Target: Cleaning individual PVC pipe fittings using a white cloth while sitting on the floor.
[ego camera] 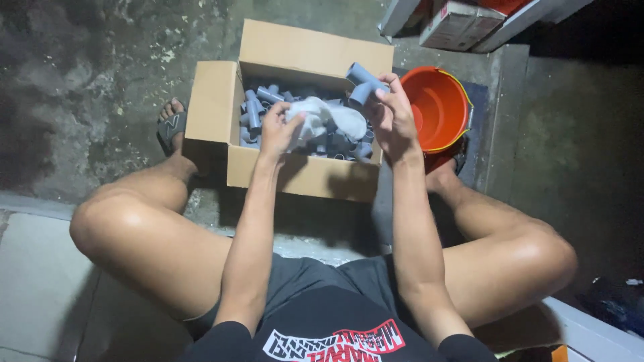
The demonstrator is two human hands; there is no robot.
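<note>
I sit on a low step with an open cardboard box (208, 100) on the floor between my feet. It holds several grey plastic pipe fittings (258, 104). My right hand (392, 121) grips a grey tee-shaped pipe fitting (364, 80) above the box's right side. My left hand (278, 131) holds a white cloth (329, 115) that stretches across toward the fitting in my right hand.
An orange bucket (436, 107) stands right of the box, beside my right foot. My left foot in a dark sandal (171, 124) rests left of the box. Cartons and white boards (463, 23) lie at the top right. The floor is rough concrete.
</note>
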